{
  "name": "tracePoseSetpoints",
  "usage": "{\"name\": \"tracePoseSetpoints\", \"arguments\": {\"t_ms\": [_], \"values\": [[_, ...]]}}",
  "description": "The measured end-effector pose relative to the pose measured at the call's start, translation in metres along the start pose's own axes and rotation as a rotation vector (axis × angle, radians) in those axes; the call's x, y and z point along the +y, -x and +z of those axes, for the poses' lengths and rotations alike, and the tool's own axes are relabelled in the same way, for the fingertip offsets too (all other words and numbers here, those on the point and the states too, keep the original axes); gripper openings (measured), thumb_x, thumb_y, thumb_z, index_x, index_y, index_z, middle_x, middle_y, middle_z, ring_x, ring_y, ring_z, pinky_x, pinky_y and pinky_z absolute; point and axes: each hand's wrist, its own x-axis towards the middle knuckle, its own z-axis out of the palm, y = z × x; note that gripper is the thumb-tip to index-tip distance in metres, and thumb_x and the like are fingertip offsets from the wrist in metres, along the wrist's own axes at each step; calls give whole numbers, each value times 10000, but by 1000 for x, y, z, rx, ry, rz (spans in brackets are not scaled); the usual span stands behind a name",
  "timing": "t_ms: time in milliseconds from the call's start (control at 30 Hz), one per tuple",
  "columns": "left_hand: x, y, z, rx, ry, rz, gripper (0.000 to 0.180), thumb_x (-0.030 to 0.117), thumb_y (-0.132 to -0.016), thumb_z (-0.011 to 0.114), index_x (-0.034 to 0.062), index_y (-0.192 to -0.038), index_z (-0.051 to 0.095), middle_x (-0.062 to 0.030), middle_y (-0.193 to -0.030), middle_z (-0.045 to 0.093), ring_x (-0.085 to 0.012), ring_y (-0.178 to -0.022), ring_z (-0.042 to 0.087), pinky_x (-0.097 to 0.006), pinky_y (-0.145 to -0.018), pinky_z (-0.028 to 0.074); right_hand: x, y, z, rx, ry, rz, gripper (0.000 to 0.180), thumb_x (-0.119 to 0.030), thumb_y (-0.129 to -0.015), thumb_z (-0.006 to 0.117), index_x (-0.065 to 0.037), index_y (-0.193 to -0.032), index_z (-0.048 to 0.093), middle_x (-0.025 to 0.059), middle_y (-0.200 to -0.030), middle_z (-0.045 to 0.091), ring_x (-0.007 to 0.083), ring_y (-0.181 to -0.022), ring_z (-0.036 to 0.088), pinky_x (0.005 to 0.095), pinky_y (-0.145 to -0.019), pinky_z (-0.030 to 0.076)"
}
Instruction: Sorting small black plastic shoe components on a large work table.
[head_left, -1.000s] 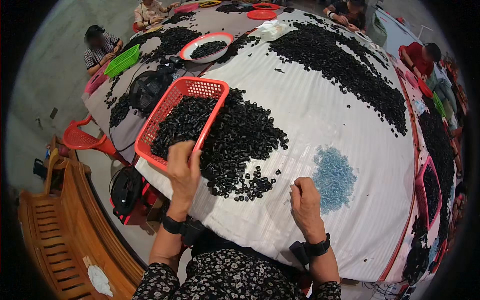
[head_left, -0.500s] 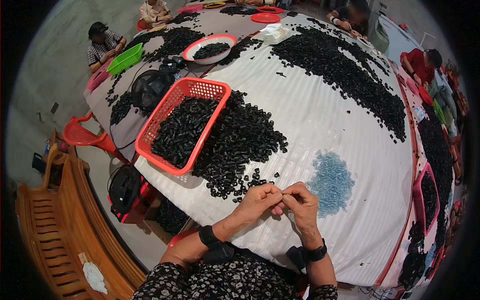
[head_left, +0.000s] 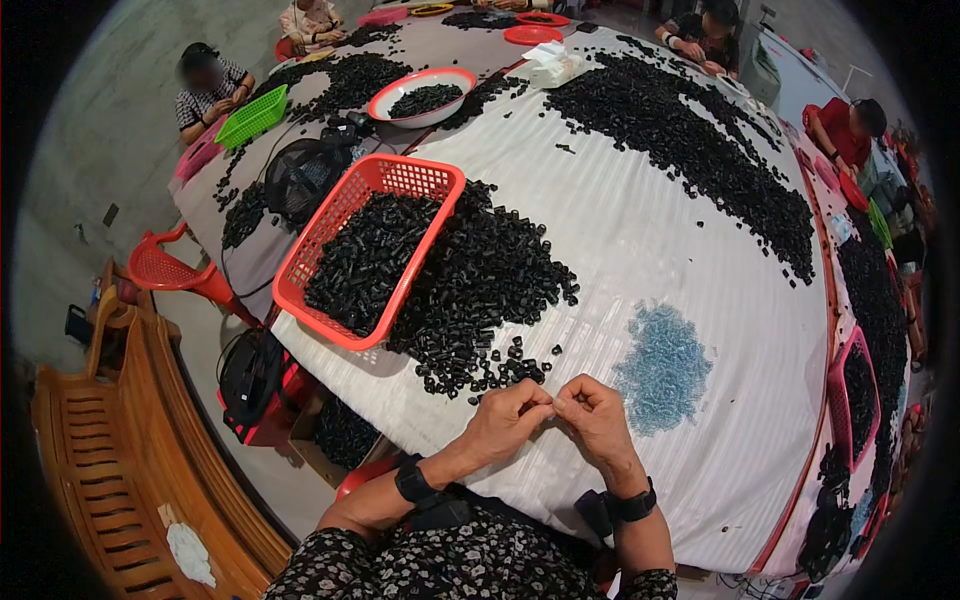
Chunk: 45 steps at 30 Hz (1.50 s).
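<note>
Two hands (head_left: 503, 424) (head_left: 601, 422) touch fingers (head_left: 530, 396) near stubby black cylinders (head_left: 480, 290) and translucent bits (head_left: 663, 370).

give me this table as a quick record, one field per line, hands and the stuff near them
left hand: fingers bent, tips meeting those of the right hand
right hand: fingers bent the same way
held item: too small to tell
red basket: left of the hands, holding black pieces
black pile: loose on the white cloth, beside the basket
pale blue pile: on the cloth, right of the hands
bowl: white, red rim, beyond the basket, more black pieces inside
</note>
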Motion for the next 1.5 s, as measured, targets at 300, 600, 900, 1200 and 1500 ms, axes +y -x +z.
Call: {"name": "tracePoseSetpoints", "arguments": {"t_ms": [300,600,900,1200,1500], "values": [[-5,1,-1,37,194,-195,107,76,-840,608,-22,-828,566,-59,-711,612,-94,-583,579,-236,-512,481,-4,0,-6,14,-45,7,82,-88,-856,591,-22,-861,542,-17,-675,524,32,-531,449,172,-452,373],[-6,-7,0,66,-517,422,125,16,-708,655,28,-795,566,-105,-703,517,-277,-651,543,-355,-576,441,-7,-3,-11,158,37,-142,65,-59,-846,586,-24,-875,539,-34,-689,504,19,-548,432,166,-479,356],[-34,-47,-45,18,-826,405,181,-66,-700,552,26,-850,592,-93,-823,549,-264,-767,510,-343,-699,428,1,-5,-5,172,115,-191,69,-62,-850,588,-19,-877,540,-52,-688,483,14,-570,402,165,-500,348],[-45,-57,-33,7,-840,442,110,-3,-731,579,40,-831,563,-91,-793,511,-272,-758,488,-356,-692,414,-3,0,-6,118,167,-148,87,-108,-850,598,-34,-847,553,-51,-686,497,11,-580,429,165,-499,373],[-20,-54,-48,155,-649,445,124,-14,-765,579,1,-877,528,-109,-785,544,-268,-726,550,-343,-644,444,-6,16,12,-939,542,141,154,-164,-852,578,-26,-827,516,20,-649,520,87,-568,503,247,-512,426]]}}
